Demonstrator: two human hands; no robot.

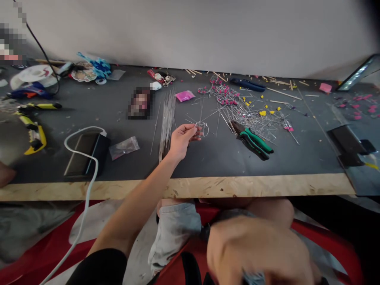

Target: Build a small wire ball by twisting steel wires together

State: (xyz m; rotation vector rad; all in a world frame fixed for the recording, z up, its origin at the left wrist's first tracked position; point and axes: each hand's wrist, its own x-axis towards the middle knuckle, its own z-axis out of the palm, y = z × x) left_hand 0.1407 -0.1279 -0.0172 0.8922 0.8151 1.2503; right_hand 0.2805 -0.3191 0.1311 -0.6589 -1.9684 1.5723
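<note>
- Blurring hides the right hand (261,253), low over the lap; whether it grips anything cannot be told.
- Left hand (181,138) pinches a bent wire piece (202,128) between fingertips above the worktop (208,158).
- One pair of green pliers (252,140) lies just right of it.
- Straight wires (166,118) bundled beside the hand; too many to count.

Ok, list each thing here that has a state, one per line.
left hand: pinched on a bent wire piece above the table
right hand: low near the lap, blurred, grip unclear
green-handled pliers: lying flat, unheld
straight wire bundle: lying loose
white cable: draped over the table edge
</note>
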